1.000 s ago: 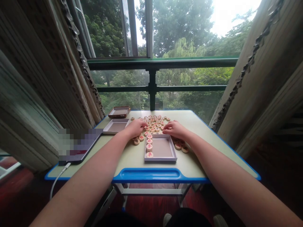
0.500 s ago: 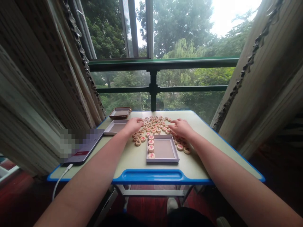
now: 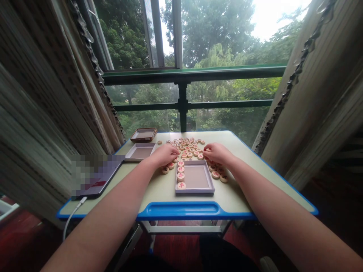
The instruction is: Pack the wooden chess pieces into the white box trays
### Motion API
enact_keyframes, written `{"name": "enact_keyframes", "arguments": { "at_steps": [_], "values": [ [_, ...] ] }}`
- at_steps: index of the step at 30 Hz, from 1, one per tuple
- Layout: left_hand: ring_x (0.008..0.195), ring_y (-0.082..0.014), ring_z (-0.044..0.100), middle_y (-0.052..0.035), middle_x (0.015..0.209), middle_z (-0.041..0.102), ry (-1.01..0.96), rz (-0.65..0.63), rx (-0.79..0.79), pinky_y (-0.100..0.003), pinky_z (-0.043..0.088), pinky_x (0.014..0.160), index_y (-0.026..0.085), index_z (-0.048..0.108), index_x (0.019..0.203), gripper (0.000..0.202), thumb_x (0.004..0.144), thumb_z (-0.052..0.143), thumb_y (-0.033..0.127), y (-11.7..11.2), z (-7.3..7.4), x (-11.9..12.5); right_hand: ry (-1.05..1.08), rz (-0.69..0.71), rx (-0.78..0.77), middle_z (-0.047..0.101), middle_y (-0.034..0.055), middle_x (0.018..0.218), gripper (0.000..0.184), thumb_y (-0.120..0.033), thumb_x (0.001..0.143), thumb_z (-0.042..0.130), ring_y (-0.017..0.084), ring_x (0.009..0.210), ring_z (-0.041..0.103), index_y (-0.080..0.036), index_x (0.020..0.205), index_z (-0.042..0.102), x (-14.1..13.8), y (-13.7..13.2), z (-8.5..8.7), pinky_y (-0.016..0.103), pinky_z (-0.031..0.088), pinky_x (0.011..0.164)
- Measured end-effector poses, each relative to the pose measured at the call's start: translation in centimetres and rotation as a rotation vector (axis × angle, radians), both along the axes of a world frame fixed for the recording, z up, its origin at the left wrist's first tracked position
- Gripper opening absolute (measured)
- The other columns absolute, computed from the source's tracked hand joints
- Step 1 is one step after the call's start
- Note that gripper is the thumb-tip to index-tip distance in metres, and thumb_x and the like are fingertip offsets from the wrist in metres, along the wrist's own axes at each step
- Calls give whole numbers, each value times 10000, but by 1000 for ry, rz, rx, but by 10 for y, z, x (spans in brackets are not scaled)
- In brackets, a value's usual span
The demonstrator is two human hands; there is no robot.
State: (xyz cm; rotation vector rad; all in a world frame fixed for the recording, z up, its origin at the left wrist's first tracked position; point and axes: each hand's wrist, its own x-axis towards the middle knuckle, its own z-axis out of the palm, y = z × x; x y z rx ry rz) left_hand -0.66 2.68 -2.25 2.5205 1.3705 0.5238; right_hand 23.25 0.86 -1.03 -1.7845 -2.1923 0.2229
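Round wooden Chinese chess pieces [image 3: 195,153] with red or dark characters lie in a loose heap mid-table. My left hand [image 3: 165,155] reaches into the heap's left side, its bent fingertips closed at a piece and partly hiding it. At the heap's right edge, my right hand [image 3: 217,152] has thumb and fingers pinched around a piece that is mostly covered. Between my forearms sits a shallow lilac-white box [image 3: 198,177], with a column of red-lettered pieces [image 3: 180,176] along its left wall.
Behind my left hand are another shallow box [image 3: 141,152] and a brown-rimmed box [image 3: 143,134]. A partly blurred flat device [image 3: 106,175] with a white cable [image 3: 74,211] lies at the left. The table [image 3: 244,172] has a blue edge and faces a railing [image 3: 195,77].
My left hand has moved right and nearer, its fingers now closed among the pieces. My right hand's fingers have drawn together into a pinch. The view has shifted slightly.
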Motion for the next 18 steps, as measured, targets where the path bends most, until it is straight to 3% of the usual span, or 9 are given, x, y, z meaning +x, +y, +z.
{"name": "enact_keyframes", "arguments": {
  "at_steps": [9,14,18],
  "values": [
    [858,-181,613,-53,952,666,25,132,13,-264,493,764,213,681,964,281,738,516,225,-2,5,-1,-2,-20,-6,641,28,604,198,-267,716,509,131,570,554,-176,678,681,1,3,-2,211,350,524],
    [778,-172,619,-40,906,670,54,103,-134,-225,478,643,203,707,862,270,631,568,194,-6,12,-2,11,-39,-11,663,34,656,206,-275,714,504,139,590,563,-183,742,687,2,4,-3,219,365,551],
    [679,-149,612,-34,839,674,17,117,-213,-218,464,582,188,700,879,273,637,592,253,-8,10,-3,33,-45,-14,662,32,661,229,-299,720,496,129,566,554,-181,781,683,2,3,-3,214,357,530]
  ]
}}
